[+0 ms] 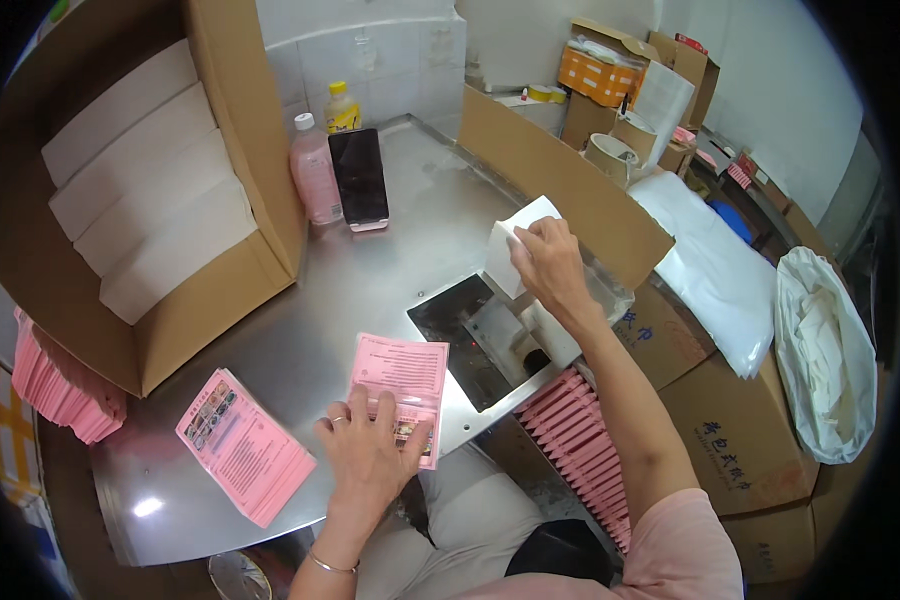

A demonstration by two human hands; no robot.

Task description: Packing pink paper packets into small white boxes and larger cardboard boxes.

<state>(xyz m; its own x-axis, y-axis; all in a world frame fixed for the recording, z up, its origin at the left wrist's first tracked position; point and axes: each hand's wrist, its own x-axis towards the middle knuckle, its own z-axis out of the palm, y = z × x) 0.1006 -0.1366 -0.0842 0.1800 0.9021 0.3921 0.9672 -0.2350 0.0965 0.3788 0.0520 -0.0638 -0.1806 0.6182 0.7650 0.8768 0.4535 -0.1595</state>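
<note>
My left hand (365, 445) lies with its fingers apart on a pink printed plastic sleeve (402, 362), pressing it to the metal table near the edge. Closed round a white folded stack of tissues (510, 250), my right hand (553, 262) is just above the far end of a rectangular opening (450, 320) in the tabletop. Part of a machine shows inside that opening. Left of my left hand, a thick pile of pink printed sleeves (248, 450) rests on the table.
A large cardboard box (255, 130) with white tissue stacks stands at the left. Behind are a dark phone (360, 180) and a pink bottle (316, 170). A cardboard flap (570, 190) rises at the right. Pink packs (580, 450) line up below the table's right edge, beside cartons (740, 440).
</note>
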